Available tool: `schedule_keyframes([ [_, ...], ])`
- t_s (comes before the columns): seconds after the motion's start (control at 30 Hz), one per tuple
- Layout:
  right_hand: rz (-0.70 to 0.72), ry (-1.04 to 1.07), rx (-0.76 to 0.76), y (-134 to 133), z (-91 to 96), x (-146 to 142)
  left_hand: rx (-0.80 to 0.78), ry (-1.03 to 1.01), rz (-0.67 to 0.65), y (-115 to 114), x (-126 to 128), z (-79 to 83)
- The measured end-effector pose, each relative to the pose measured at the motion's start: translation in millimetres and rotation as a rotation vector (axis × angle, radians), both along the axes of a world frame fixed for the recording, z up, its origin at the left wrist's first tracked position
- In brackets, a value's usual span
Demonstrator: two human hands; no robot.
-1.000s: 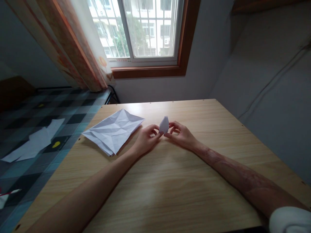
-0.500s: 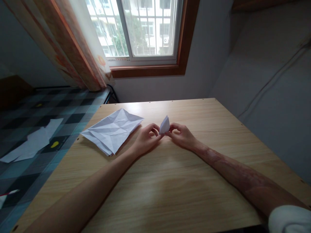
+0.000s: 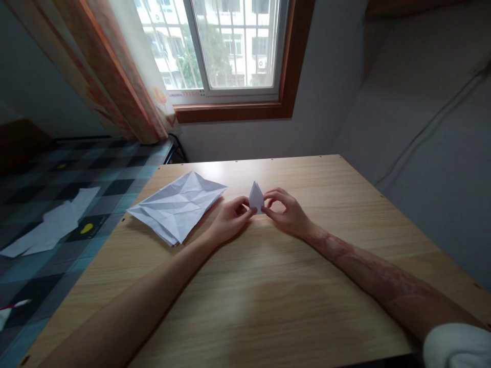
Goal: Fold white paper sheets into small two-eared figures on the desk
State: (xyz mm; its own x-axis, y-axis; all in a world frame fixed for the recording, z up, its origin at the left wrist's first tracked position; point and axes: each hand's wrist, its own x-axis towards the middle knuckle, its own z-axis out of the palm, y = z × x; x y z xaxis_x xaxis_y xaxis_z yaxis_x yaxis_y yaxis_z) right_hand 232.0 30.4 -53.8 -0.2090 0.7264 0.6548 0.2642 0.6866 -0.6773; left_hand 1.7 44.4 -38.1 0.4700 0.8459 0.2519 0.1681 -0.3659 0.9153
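Note:
A small folded piece of white paper (image 3: 256, 198), pointed at the top, stands upright between my two hands over the middle of the table. My left hand (image 3: 230, 217) pinches its lower left edge between thumb and fingers. On the other side, my right hand (image 3: 286, 209) holds its right edge with the thumb and a fingertip, the fingers curved into a ring. To the left of my left hand lies a stack of creased white paper sheets (image 3: 180, 204), spread flat.
The wooden table (image 3: 276, 286) reaches toward the wall below a window (image 3: 238, 46). At the left is a bed with a checked cover (image 3: 115, 176) and loose white paper pieces (image 3: 53, 225) on it. A curtain (image 3: 111, 71) hangs beside the window.
The folded paper has turned from a slant to nearly upright, its front face now toward me, and shifted slightly left. My right hand's fingers have opened into a wider ring.

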Motion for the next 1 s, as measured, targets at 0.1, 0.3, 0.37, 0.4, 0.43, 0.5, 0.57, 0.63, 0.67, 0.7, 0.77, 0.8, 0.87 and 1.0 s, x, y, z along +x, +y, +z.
schedule_keyframes([
  [0.1,0.008,-0.018,0.044,1.0,0.2,0.5,0.002,-0.003,-0.008,-1.5,0.7,0.0],
  [0.3,0.053,-0.049,0.029,0.6,0.8,0.7,0.009,-0.043,-0.081,1.5,0.1,-5.7],
  [0.37,0.069,-0.047,0.043,0.4,0.8,1.0,0.001,-0.051,-0.096,2.5,-0.9,-6.6],
  [0.4,0.075,-0.048,0.053,0.4,0.5,1.3,-0.002,-0.059,-0.101,2.6,-1.3,-6.7],
  [0.43,0.081,-0.052,0.06,0.5,0.1,1.6,-0.004,-0.072,-0.103,2.5,-1.6,-6.6],
  [0.5,0.094,-0.057,0.058,0.7,-1.0,2.3,-0.019,-0.112,-0.105,2.0,-2.0,-6.4],
  [0.57,0.102,-0.052,0.04,1.0,-2.2,2.7,-0.056,-0.169,-0.121,1.9,-2.2,-6.3],
  [0.63,0.102,-0.04,0.009,1.4,-3.3,2.8,-0.104,-0.225,-0.155,3.0,-2.6,-6.3],
  [0.67,0.102,-0.034,-0.007,1.6,-3.9,2.8,-0.123,-0.249,-0.174,3.9,-3.0,-6.3],
  [0.7,0.103,-0.029,-0.021,1.9,-4.5,2.7,-0.139,-0.268,-0.191,5.0,-3.6,-6.4],
  [0.77,0.101,-0.017,-0.038,2.5,-5.4,2.3,-0.155,-0.292,-0.207,7.5,-4.8,-6.6],
  [0.8,0.096,-0.012,-0.042,2.8,-5.7,2.0,-0.157,-0.298,-0.208,8.5,-5.3,-7.0],
  [0.87,0.086,-0.009,-0.044,2.9,-5.7,1.5,-0.162,-0.305,-0.197,10.0,-5.8,-8.4],
  [1.0,0.094,-0.025,-0.059,0.9,-3.2,1.6,-0.168,-0.322,-0.161,9.2,-4.1,-12.4],
])
